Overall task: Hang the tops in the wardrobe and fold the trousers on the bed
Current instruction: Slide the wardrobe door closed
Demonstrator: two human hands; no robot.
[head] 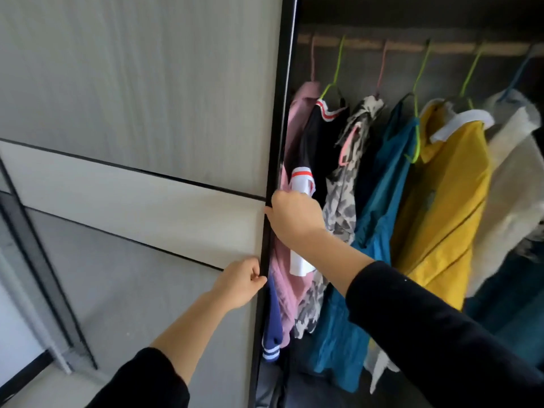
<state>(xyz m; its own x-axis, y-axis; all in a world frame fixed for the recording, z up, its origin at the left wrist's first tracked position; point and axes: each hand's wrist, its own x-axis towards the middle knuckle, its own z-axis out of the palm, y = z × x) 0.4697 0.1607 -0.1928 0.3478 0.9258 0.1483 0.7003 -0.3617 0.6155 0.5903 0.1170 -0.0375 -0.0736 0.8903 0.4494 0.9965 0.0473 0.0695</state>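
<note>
With the fingers of my left hand (240,282) and right hand (294,216) curled round the door edge (266,240), sliding it across could trap the pink top (279,275) hanging just beside it.

The door (132,113) stood left of the open wardrobe (412,13); inside, apparently six tops (447,184) hung side by side from a rail (450,48) above.

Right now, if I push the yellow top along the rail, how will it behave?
Probably floppy: the yellow top drapes in loose folds. It would likely swing, hanging from one thin green hanger hook. It seems light, being thin cloth.
</note>
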